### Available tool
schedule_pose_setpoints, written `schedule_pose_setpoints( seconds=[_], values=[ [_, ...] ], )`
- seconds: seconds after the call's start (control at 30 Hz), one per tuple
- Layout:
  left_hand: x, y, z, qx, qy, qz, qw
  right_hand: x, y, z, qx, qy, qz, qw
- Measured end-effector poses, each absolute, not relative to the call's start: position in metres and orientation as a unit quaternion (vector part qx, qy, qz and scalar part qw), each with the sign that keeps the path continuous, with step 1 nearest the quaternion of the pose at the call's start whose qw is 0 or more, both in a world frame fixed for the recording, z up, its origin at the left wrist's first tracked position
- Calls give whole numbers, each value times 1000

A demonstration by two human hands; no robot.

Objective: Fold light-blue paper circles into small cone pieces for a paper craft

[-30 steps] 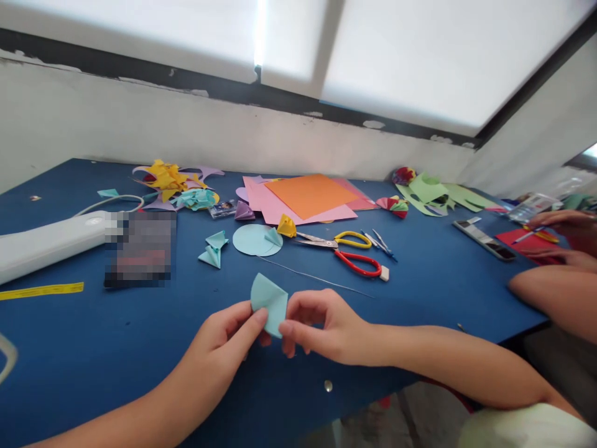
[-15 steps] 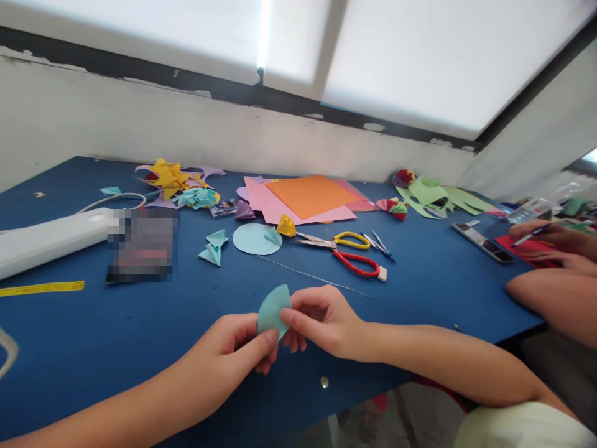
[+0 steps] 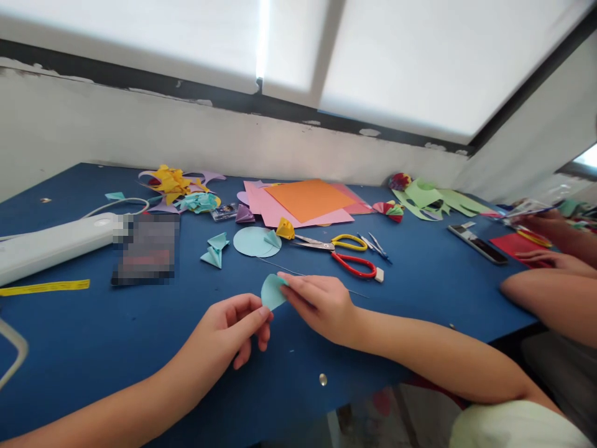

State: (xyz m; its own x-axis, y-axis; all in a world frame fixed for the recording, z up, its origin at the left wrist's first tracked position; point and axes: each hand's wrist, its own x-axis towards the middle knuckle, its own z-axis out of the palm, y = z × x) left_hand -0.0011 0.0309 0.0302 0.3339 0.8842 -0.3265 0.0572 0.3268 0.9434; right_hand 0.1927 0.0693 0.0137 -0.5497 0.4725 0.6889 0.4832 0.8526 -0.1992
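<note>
Between my two hands is a light-blue folded paper piece [image 3: 272,292] with a curved edge, held above the front of the table. My left hand [image 3: 242,323] pinches its lower left side between thumb and fingers. At its upper right side, my right hand [image 3: 321,305] grips the paper with its fingertips, hiding that corner. Just beyond lie light-blue paper circles [image 3: 252,241], folded light-blue paper cones [image 3: 215,250] and a yellow paper cone [image 3: 285,228]. Scissors [image 3: 345,252] with one yellow and one red handle rest to the right of them, and a thin wire [image 3: 280,266] lies partly behind my right hand.
Orange paper [image 3: 310,199] lies over pink sheets at the back. Green paper scraps [image 3: 424,199] are at back right, yellow scraps [image 3: 170,182] at back left. A white device [image 3: 51,246] stands left. At right, a co-worker's hand [image 3: 543,258] rests by red paper [image 3: 510,246] and a phone [image 3: 478,244].
The blue paper has moved up slightly and turned in my hands. My right hand has shifted its grip to the upper corner. The co-worker's upper hand has moved away from the red paper.
</note>
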Motion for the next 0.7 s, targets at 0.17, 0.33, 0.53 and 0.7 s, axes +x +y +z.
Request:
schedule_pose_setpoints(
  seconds=[0.17,0.33,0.53,0.7],
  values=[
    [-4,30,32,479,456,337,670,197,67,16,-160,-917,-167,326],
    [-6,31,30,478,436,340,682,195,64,22,-134,-928,-244,248],
    [-6,30,31,487,431,334,683,195,60,29,-111,-929,-270,228],
    [-3,29,33,524,439,320,656,195,61,22,-130,-930,-246,241]
  ],
)
